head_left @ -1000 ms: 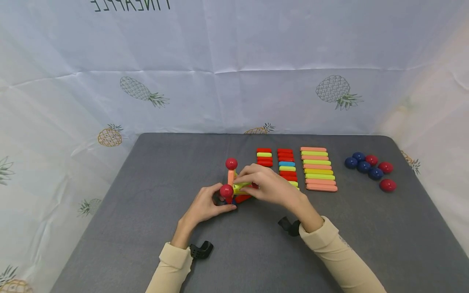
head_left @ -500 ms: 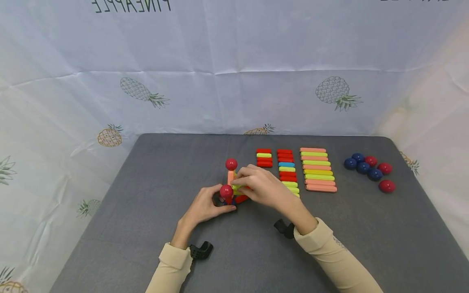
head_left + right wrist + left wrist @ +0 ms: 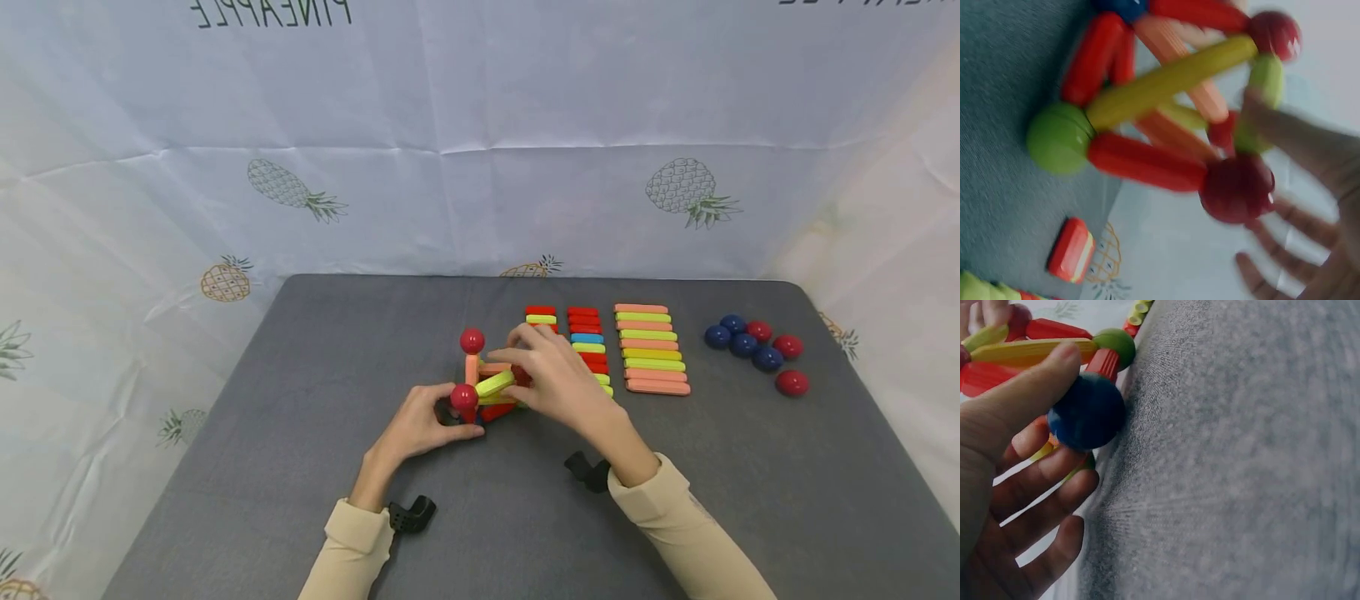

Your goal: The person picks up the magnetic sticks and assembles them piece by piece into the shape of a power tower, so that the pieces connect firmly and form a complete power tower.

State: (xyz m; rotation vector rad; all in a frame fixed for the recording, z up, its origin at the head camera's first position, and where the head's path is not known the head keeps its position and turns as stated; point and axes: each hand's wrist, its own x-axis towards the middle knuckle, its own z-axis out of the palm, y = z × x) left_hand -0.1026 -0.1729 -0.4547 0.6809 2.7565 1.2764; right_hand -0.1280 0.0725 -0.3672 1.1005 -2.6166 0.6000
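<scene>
A construction of coloured balls and rods stands on the grey table between my hands. My left hand (image 3: 420, 425) grips its blue ball (image 3: 1087, 412) at a lower corner, thumb above and fingers below. At the top, a lime rod (image 3: 495, 383) runs from the left red ball (image 3: 464, 397) to a darker red ball (image 3: 1238, 190). My right hand (image 3: 558, 379) surrounds that darker ball with its fingers spread, its thumb overlapping the lime rod in the right wrist view. A yellow rod (image 3: 1166, 81) slants up from the green ball (image 3: 1060, 139). Another red ball (image 3: 472, 340) tops the far corner.
Right of the construction lie a short column of rods (image 3: 541, 319), a middle column (image 3: 587, 339) partly behind my right hand, and a column of longer rods (image 3: 652, 350). Several loose blue and red balls (image 3: 742, 344) sit farther right. A pineapple-print cloth (image 3: 450, 208) hangs behind the table.
My right hand has drawn back to the right and spread its fingers, uncovering the lime rod and an orange rod behind it. My left hand has stayed at the blue ball.
</scene>
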